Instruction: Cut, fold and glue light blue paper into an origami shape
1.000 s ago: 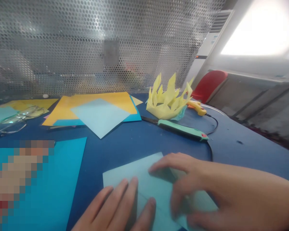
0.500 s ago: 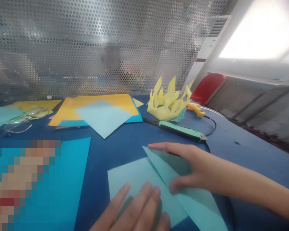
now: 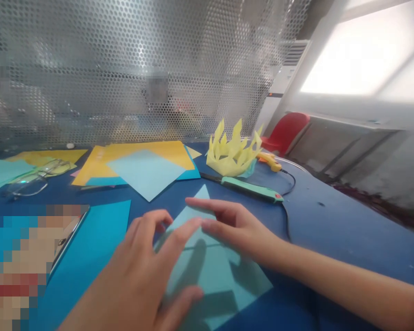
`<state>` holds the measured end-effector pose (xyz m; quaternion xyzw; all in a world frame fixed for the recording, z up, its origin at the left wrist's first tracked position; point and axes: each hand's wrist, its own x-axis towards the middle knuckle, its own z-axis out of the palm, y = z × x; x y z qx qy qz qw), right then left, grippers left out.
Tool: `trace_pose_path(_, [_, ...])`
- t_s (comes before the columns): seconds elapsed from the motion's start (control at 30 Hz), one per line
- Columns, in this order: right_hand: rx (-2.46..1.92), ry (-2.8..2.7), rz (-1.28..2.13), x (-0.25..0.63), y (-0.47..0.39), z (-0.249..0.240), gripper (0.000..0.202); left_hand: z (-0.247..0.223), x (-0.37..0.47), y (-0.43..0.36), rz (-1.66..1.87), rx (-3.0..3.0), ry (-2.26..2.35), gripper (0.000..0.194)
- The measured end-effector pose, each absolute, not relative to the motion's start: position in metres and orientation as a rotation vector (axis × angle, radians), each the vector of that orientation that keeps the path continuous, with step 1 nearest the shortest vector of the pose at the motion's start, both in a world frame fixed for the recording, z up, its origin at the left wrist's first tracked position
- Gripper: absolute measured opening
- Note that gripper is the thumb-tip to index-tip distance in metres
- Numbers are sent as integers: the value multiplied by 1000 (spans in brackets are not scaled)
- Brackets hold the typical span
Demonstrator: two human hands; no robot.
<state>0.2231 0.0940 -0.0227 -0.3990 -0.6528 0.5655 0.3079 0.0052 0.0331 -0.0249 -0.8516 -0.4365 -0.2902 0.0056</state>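
bracing the pale-blue paper (image 3: 218,272) on the dark blue table (image 3: 352,243), seemingly to steady it, the left hand (image 3: 141,259) spreads its fingers loosely; the right hand (image 3: 239,223) holds thumb and forefinger apart near the paper's tip, any pinch unclear.

Left hand (image 3: 138,257) and right hand (image 3: 236,223) bare, slim fingers (image 3: 179,238), rounded fingertips. Right forearm (image 3: 331,272) slender, bare as far as visible; left wrist (image 3: 98,294) same. Fingernails too blurred to describe.
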Motion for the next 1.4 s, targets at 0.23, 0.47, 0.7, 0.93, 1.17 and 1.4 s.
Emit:
trace_pose_path(0.23, [-926,-1607,1837,231,81,-18,107,-13,11,42,-1372,-2926,-2264,28])
trace_pose_path(0.47, [-924,-2000,1238,230,85,-24,59,-8,13,48,-1635,-2616,-2758,43])
trace_pose_path(0.7, [-1005,-2063,992,231,83,-23,28,-5,16,46,-1833,-2346,-2994,47])
trace_pose_path(0.93, [-927,-2096,901,233,74,-15,41,-11,18,44,-1947,-2511,-2738,18])
trace_pose_path(1.17, [-966,-2023,1060,229,67,-12,41,-8,15,44,-1644,-2768,-2821,33])
trace_pose_path(1.4, [-897,-1947,686,234,75,-14,39,-9,14,46,-1604,-2843,-2747,32])
